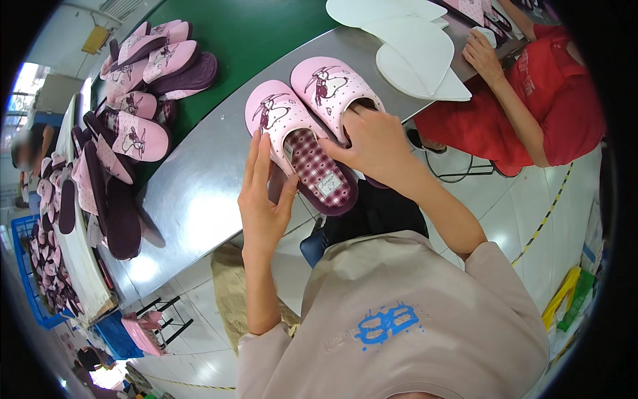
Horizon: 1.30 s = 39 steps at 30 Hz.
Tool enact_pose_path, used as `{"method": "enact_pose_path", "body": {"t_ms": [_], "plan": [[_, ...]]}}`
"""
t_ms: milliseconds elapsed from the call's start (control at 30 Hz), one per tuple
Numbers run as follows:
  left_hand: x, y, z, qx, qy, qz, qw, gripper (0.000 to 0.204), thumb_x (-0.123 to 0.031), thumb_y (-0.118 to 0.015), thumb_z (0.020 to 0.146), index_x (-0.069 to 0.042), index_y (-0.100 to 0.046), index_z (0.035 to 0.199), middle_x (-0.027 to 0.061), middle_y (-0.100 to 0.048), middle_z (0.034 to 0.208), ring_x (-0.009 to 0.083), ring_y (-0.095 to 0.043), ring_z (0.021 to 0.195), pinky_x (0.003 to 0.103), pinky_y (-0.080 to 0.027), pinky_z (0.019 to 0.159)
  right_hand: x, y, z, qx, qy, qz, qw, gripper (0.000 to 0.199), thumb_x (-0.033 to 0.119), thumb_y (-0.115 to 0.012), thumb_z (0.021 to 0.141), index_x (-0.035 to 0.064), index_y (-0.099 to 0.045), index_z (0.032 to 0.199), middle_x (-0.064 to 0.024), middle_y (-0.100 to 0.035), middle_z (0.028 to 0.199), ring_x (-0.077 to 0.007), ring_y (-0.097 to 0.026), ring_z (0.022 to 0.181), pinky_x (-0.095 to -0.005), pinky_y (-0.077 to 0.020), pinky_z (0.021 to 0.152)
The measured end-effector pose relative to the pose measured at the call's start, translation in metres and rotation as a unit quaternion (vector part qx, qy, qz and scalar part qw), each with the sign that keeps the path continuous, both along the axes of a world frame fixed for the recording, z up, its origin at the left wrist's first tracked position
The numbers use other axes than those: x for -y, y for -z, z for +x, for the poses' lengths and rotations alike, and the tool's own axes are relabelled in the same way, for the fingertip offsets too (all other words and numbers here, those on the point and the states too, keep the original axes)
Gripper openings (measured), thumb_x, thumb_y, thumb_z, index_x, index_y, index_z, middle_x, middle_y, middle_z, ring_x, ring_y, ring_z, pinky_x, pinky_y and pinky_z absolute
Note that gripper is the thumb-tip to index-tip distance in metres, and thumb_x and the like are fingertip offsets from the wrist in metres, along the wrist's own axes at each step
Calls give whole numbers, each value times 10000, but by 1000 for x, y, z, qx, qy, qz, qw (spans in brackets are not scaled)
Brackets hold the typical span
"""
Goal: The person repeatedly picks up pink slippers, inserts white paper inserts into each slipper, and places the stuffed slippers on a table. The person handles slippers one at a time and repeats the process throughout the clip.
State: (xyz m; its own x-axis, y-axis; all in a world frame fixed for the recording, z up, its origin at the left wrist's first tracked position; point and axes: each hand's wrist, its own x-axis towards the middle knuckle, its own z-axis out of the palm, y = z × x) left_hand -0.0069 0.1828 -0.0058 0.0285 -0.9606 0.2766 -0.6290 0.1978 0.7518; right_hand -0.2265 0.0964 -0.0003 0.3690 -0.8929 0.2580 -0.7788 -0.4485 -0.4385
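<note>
Two pink slippers with dark cartoon prints lie side by side at the metal table's near edge, toes pointing away. The left slipper (274,110) shows a plum-and-white checked insole with a pale label. My left hand (261,206) rests along its outer side, fingers stretched out and thumb apart by the opening's edge. The fingers of my right hand (375,147) reach into the opening of the right slipper (329,85) and grip it. Its thumb lies by the left slipper's opening. My right hand hides most of the right slipper's heel part.
Several matching slippers (143,136) are piled on the left, over the metal table (193,179) and green surface (252,30). White shaped sheets (415,50) lie at the far right. A person in red (531,100) sits there. A blue crate (30,266) of slippers stands far left.
</note>
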Motion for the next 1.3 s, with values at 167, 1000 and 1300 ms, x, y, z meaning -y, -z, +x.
{"method": "enact_pose_path", "body": {"t_ms": [167,1000,1300], "plan": [[9,0,-9,6,-51,-16,999,626,-29,-724,963,-70,-521,1553,166,-568,1540,306,-652,1302,413,-633,975,1,-3,13,0,34,9,999,488,479,-761,874,-5,-699,890,-153,-715,815,-365,-716,745,-469,-581,673],[0,15,-43,88,-145,-112,979,557,9,-700,915,-63,-603,1459,215,-578,1442,393,-612,1252,458,-538,986,4,2,10,70,22,27,997,429,402,-788,894,-8,-693,979,-152,-710,873,-345,-696,760,-438,-549,686],[-12,20,-51,117,-176,-95,973,484,29,-733,889,-21,-674,1367,204,-557,1497,347,-662,1213,422,-565,946,-4,11,-8,165,-29,30,985,259,249,-741,973,12,-712,1071,-148,-680,965,-345,-662,821,-419,-520,713]]}}
